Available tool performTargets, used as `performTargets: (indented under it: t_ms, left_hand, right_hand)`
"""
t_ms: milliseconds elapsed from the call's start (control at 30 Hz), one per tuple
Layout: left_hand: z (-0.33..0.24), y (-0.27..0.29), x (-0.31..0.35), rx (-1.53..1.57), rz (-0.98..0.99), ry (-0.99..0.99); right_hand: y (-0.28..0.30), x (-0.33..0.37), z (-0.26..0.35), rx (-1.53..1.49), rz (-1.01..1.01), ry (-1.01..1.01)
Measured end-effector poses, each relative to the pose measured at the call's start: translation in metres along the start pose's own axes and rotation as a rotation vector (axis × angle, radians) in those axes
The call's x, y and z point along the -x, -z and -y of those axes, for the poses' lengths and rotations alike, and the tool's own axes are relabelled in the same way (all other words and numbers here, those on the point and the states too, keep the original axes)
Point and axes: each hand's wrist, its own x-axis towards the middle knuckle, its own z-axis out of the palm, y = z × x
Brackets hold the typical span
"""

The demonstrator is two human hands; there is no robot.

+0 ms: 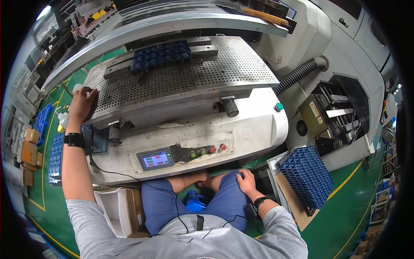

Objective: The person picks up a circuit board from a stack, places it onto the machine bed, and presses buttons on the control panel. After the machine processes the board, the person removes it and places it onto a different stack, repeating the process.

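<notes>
My left hand (81, 105) is at the left edge of a perforated metal plate (194, 84). Its fingers are curled by a small white wad (77, 88), which looks gripped, though the fingers partly hide it. On the far part of the plate, a dark blue panel of small repeated parts (160, 55) lies across metal bars (118, 69). My right hand (247, 184) rests on my right thigh with its fingers stretched out and nothing in it.
Below the plate, the white machine front carries a small screen (155, 159) and several push buttons (212, 150). A stack of blue panels (308, 179) stands at the right. A metal frame (181, 22) spans above the plate. A white-lined box (111, 209) sits by my left leg.
</notes>
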Motion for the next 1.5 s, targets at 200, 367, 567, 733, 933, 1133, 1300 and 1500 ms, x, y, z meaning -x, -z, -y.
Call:
performTargets:
  t_ms: [200, 367, 567, 733, 933, 1133, 1300, 1500]
  left_hand:
    - [0.0011, -0.0008, -0.0011, -0.007, -0.008, -0.014]
    - [0.0012, -0.001, -0.0015, -0.004, -0.002, -0.007]
    - [0.0018, -0.0012, 0.0, -0.003, -0.02, -0.013]
    - [0.0042, -0.0023, -0.0018, -0.03, -0.014, -0.032]
    - [0.0075, -0.005, -0.0027, -0.014, -0.017, -0.019]
    - [0.0071, -0.0041, -0.0029, -0.018, -0.008, -0.019]
    - [0.0027, -0.0031, -0.0013, -0.01, 0.0, 0.016]
    - [0.0037, -0.004, -0.0024, -0.01, -0.012, -0.01]
  right_hand:
    - [-0.0001, -0.0006, 0.0006, 0.003, -0.003, 0.011]
    - [-0.0001, -0.0003, 0.0005, 0.007, -0.007, 0.013]
    - [-0.0003, -0.0003, 0.0001, 0.009, -0.013, 0.019]
    - [-0.0001, -0.0008, 0.0001, -0.01, -0.029, 0.043]
    - [0.0004, 0.0, 0.0017, -0.01, -0.049, 0.058]
    - [0.001, 0.0005, 0.003, 0.0, -0.039, 0.045]
    - [0.0007, 0.0007, 0.0032, -0.004, -0.038, 0.034]
    - [0.0031, 0.0002, 0.0055, -0.015, -0.015, 0.029]
